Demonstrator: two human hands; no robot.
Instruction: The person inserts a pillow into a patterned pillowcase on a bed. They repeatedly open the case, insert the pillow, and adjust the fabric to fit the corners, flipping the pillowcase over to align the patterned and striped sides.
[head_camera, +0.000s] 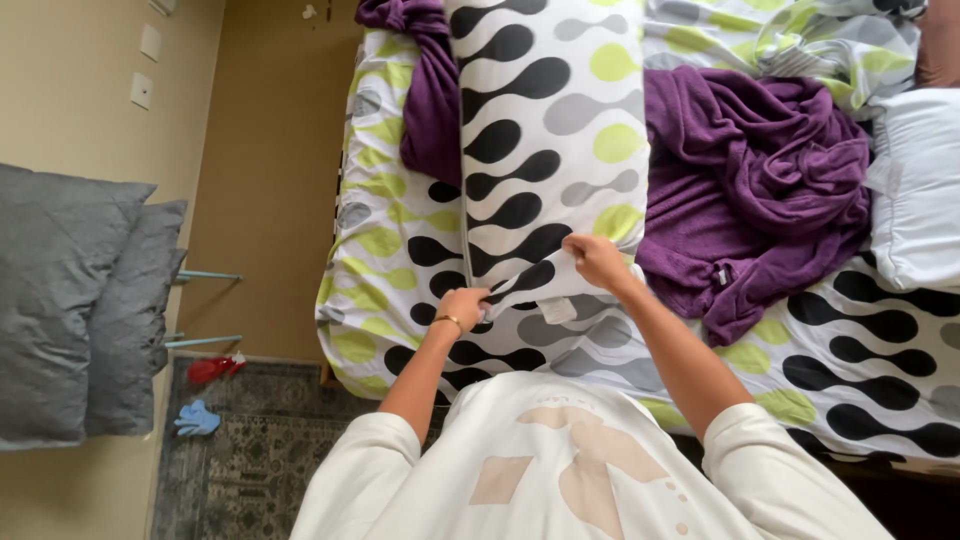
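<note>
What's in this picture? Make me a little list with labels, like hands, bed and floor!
left hand: left hand grips the near corner of the patterned pillow
right hand: right hand pinches the pillow's open end
pillow: long, white with black, grey and green blobs, lying on the bed
blanket: purple blanket, crumpled beside the pillow
other pillows: white pillow at the edge; grey cushions by the wall
floor: blue glove and a red thing on the rug
</note>
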